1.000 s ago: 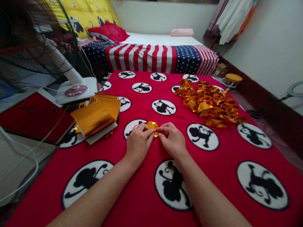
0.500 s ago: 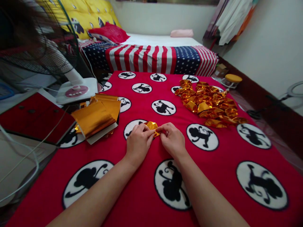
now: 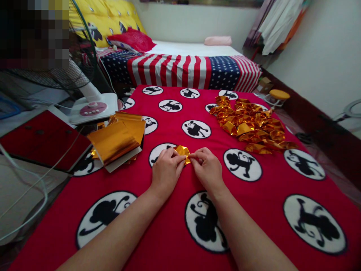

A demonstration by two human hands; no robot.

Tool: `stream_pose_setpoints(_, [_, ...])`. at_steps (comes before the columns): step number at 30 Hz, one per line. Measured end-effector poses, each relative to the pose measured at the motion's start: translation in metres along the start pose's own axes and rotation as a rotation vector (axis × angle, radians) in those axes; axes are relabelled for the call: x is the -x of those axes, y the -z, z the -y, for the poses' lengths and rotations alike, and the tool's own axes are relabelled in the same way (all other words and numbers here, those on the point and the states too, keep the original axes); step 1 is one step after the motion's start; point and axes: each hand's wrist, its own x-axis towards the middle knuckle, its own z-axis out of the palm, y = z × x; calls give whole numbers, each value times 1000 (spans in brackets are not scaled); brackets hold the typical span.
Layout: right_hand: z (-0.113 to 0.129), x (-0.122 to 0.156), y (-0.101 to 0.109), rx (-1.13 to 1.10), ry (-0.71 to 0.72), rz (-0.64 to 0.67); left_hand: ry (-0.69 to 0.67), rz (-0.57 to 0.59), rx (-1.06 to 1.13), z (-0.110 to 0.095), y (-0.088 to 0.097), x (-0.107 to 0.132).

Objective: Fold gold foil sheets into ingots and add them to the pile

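Two hands are at work, the left hand [image 3: 167, 169] and the right hand [image 3: 205, 169], drawn together at the middle of the view and both clamped on one small foil piece [image 3: 182, 153], gold and crumpled-looking. It sits between them, with its lower tip pinched by the right fingertips [image 3: 194, 155] and its left side under the left fingers [image 3: 175, 155]; whether it touches the cloth below is hard to tell from this angle. Beneath the hands lies a red blanket [image 3: 169, 229] printed with about sixteen white monkey circles (a few are partly covered, so that count is a fair estimate). There are two other lots of gold foil: one stack of sheets [image 3: 117, 138] just left of the hands, on a pale backing, and one heap of folded strips [image 3: 251, 124] up to the right. Open red cloth separates the hands from the heap, with a narrower gap to the stack. The stack reaches the blanket's left edge, beside one red folder [image 3: 42, 141] and one white fan base [image 3: 93, 109]. The blanket's far edge meets a striped, starred bedspread [image 3: 180, 71], and its right edge drops toward a floor with one yellow-lidded jar [image 3: 279, 96].
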Motion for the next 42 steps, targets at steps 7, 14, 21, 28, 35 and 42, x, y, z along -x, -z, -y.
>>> stream_pose_setpoints(7, [2, 4, 3, 52, 40, 21, -14, 37, -41, 0, 2, -1])
stream_pose_setpoints(14, [5, 11, 11, 151, 61, 72, -45, 48, -51, 2, 2, -1])
stream_pose_setpoints(21, [7, -11, 20, 185, -98, 163, -40, 47, -40, -1, 4, 0])
stream_pose_setpoints(28, [14, -48, 9, 410, -173, 215, -34, 50, -52, -1, 3, 0])
stream_pose_setpoints(35, [12, -53, 10, 385, -178, 249, -24, 60, -42, -2, 4, 0])
stream_pose_setpoints(42, [9, -56, 10, 333, -206, 214, -20, 51, -34, -2, 3, 0])
